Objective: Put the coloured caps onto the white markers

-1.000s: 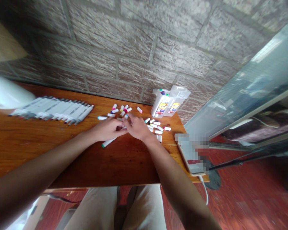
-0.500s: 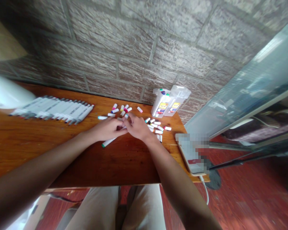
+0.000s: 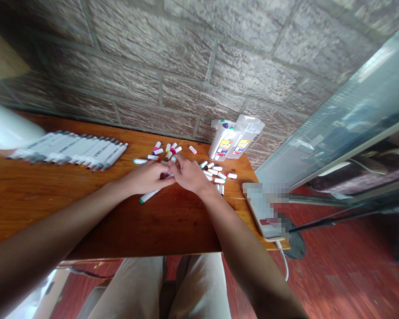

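My left hand [image 3: 152, 177] and my right hand [image 3: 189, 174] meet over the table, fingers closed. Between them they grip a white marker [image 3: 150, 196]. Its green end points down and left, below my left palm, and the upper part is hidden by my fingers. A small white piece with a teal end [image 3: 174, 158] shows just beyond my right fingertips; whether I touch it cannot be made out. Several short white marker caps with coloured ends lie behind my hands, such as a pink-ended cap [image 3: 193, 149]. More caps [image 3: 219, 180] are scattered right of my right hand.
At the left lies a row of white and grey markers [image 3: 73, 150], side by side. An open clear plastic case [image 3: 221, 144] with a few markers stands against the brick wall [image 3: 186, 66]. A partly blurred-out device [image 3: 264, 212] with a white cable rests on the table's right edge.
The view has shifted very slightly. Both hands stay together on the marker, with hardly any visible movement, and the caps lie as before.
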{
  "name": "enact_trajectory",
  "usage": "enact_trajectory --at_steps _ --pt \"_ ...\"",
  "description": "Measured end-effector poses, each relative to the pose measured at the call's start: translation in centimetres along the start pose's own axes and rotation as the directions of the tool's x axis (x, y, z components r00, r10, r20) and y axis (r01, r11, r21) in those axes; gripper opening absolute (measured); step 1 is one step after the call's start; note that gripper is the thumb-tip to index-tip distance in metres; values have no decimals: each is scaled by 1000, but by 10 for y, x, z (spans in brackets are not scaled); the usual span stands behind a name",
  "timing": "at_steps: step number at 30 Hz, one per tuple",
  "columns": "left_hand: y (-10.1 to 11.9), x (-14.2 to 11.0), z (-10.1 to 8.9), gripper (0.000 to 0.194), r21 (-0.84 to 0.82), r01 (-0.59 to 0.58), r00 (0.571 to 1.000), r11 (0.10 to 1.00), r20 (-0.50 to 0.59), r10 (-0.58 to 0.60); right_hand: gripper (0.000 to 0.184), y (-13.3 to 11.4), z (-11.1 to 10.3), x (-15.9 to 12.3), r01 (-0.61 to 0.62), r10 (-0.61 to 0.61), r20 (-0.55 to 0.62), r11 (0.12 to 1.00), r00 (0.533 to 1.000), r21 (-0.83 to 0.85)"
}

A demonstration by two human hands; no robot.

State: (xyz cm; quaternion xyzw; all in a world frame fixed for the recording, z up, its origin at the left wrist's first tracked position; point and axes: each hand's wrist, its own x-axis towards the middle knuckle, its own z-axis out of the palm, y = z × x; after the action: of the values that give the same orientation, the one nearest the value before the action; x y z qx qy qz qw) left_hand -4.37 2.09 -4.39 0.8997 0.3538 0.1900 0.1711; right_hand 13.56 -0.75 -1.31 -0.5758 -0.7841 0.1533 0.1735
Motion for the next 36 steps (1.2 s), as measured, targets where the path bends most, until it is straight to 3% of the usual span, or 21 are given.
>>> enact_trajectory --at_steps 6,12,15,18,21,22,24,26,29,33,36 --pt "0 -1 -1 29 49 16 999 999 46 -18 43 -9 -6 -7 -33 38 54 995 998 -93" --pt "6 -3 -4 24 89 7 993 996 120 -17 50 -30 -23 -28 19 14 153 977 988 -211" --pt "12 -6 -4 15 148 22 994 989 104 -38 56 -47 -28 -46 102 -59 209 975 976 -196" --pt "13 -6 -4 6 160 48 992 986 108 -66 61 -54 -28 -56 81 -42 225 983 973 -167" --pt "6 -3 -1 7 44 -3 992 999 124 -2 66 -41 -26 -50 92 -69 213 991 975 -100" --pt "4 -2 0 9 -1 -33 992 999 123 33 62 -33 -25 -45 82 -62 221 993 973 -84" --pt "-1 0 2 12 -19 -49 994 999 99 51 48 -18 -23 -36 185 -175 265 983 948 -14" --pt "-5 0 3 19 -51 -69 993 996 88 73 35 -8 -20 -30 234 -246 220 969 944 79" --pt "-6 -3 2 16 -120 -78 993 990 84 88 31 -5 -16 -26 210 -235 147 964 961 165" --pt "0 -6 -1 15 -65 -30 997 997 75 35 26 0 -13 -25 191 -237 130 936 963 294" --pt "6 -7 -2 19 -54 -14 997 998 80 19 29 9 -13 -21 190 -222 51 916 974 354"
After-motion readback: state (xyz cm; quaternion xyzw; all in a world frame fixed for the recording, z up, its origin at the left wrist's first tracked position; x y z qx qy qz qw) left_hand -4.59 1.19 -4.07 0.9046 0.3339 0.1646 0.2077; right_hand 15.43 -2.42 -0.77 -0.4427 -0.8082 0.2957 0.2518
